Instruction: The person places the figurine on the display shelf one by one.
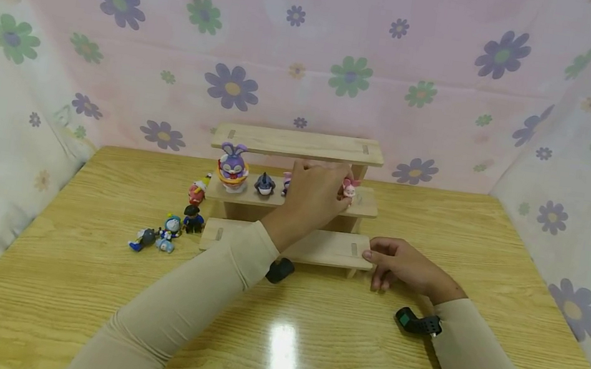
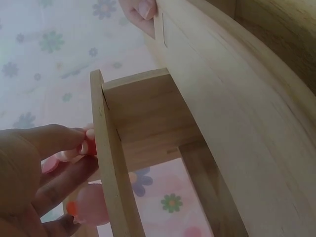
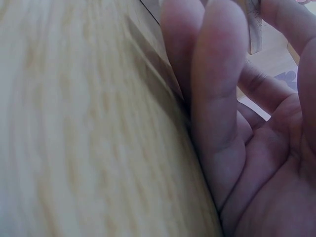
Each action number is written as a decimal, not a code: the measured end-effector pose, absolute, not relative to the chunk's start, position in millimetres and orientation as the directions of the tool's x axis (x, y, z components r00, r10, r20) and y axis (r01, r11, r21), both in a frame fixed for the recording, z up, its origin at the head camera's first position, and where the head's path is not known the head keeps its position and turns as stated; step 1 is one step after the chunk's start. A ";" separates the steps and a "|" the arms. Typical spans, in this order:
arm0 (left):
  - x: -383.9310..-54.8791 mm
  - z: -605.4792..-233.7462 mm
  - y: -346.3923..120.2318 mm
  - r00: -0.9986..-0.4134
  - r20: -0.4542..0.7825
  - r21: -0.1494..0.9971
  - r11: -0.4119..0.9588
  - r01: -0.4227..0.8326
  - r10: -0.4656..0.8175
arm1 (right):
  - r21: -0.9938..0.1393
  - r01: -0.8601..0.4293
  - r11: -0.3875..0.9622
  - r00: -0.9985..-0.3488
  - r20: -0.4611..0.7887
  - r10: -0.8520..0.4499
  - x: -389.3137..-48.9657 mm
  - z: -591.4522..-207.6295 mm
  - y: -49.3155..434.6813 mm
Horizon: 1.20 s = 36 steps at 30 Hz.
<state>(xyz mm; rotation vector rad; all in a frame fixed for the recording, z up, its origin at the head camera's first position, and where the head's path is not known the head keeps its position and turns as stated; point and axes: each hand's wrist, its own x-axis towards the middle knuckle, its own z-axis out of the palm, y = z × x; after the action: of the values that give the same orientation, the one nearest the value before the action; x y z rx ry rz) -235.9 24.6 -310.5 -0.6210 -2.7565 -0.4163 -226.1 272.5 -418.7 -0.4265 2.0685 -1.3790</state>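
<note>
My left hand (image 1: 320, 191) reaches over to the middle board of a three-tier wooden shelf (image 1: 320, 248). Its thumb and fingers pinch a small pink figurine with long ears (image 1: 349, 190), standing by the board's right end. A second pink figurine (image 2: 94, 203) is beside the lower fingers in the left wrist view. Left of that hand stand a purple rabbit figurine in a basket (image 1: 232, 166), a grey shark figurine (image 1: 264, 184) and a partly hidden purple figurine (image 1: 287, 182). At the lowest board's right end, my right hand (image 1: 403, 266) grips the corner with thumb and forefinger.
Left of the shelf, several figurines lie or stand on the wooden table (image 1: 88, 288): a red one (image 1: 197, 192), a black-capped doll (image 1: 192, 220), a blue-hatted one (image 1: 172, 225) and a grey one (image 1: 143, 239). A floral curtain (image 1: 315, 42) hangs behind.
</note>
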 end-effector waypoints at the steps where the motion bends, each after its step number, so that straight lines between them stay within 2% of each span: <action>1: -236.1 -310.6 24.5 -0.867 0.331 0.212 0.866 0.453 0.373 | -0.912 0.067 0.405 -0.762 -0.308 -0.570 -226.0 -418.5 272.4; 6: -235.0 -310.0 22.6 -0.850 0.349 0.191 0.859 0.476 0.394 | -0.913 0.069 0.402 -0.761 -0.309 -0.570 -225.2 -417.8 271.4; 12: -224.1 -303.4 15.6 -0.779 0.457 0.153 0.824 0.545 0.430 | -0.910 0.064 0.409 -0.764 -0.308 -0.566 -224.7 -417.7 270.4; 15: -213.7 -298.9 8.5 -0.707 0.540 0.138 0.781 0.609 0.456 | -0.909 0.059 0.413 -0.764 -0.307 -0.567 -224.8 -418.4 270.6; 19: -200.1 -292.7 -4.4 -0.573 0.674 0.133 0.686 0.715 0.466 | -0.907 0.054 0.418 -0.764 -0.307 -0.567 -225.6 -419.7 272.1; 29: -165.2 -272.9 -44.7 -0.287 0.892 0.114 0.439 0.891 0.350 | -0.906 0.062 0.419 -0.764 -0.313 -0.564 -225.7 -420.4 272.6; 32: -156.1 -269.6 -59.4 -0.240 0.926 0.111 0.398 0.911 0.290 | -0.907 0.060 0.416 -0.764 -0.310 -0.566 -226.0 -420.3 272.4; 36: -152.8 -270.0 -78.4 -0.241 0.956 0.156 0.404 0.901 0.168 | -0.908 0.056 0.415 -0.767 -0.305 -0.564 -226.6 -419.5 272.2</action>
<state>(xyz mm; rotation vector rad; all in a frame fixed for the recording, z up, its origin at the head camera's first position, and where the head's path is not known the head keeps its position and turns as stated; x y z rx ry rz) -152.8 -78.4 -270.0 -0.9488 -1.6805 -0.9357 -226.6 272.2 -419.5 -0.4290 2.0850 -1.3702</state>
